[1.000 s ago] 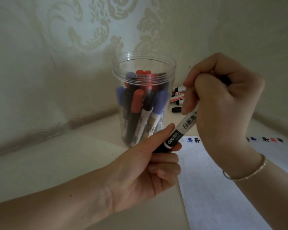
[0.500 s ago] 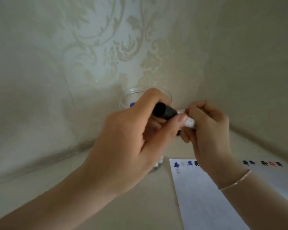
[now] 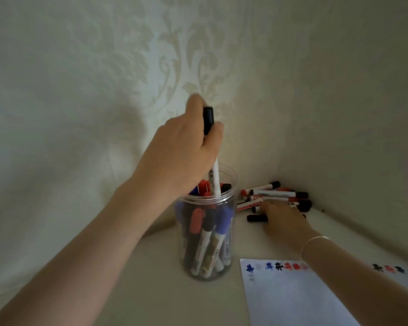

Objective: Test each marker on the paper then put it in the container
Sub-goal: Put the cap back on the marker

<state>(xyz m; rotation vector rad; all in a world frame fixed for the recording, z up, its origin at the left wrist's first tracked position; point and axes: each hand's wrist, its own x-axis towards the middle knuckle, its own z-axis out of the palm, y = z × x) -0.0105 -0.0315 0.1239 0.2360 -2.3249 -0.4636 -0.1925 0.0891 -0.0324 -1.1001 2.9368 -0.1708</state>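
Lowering the marker [image 3: 214, 175] into the jar [image 3: 207, 231], I grip it near its black cap in my left hand [image 3: 181, 151], fingers curled round the barrel. Its long axis runs almost straight up, twelve to six, with the lower end already past the rim among the markers standing inside. My right hand [image 3: 283, 220] is down at three o'clock of the jar, on the pile [image 3: 276, 196] of loose markers in the corner; its fingers seem to be on a black-capped one, though I cannot tell whether they have closed on it. That hand is nearer the pile, which lies at twelve o'clock from the paper [image 3: 292, 300], its top edge carrying test marks.
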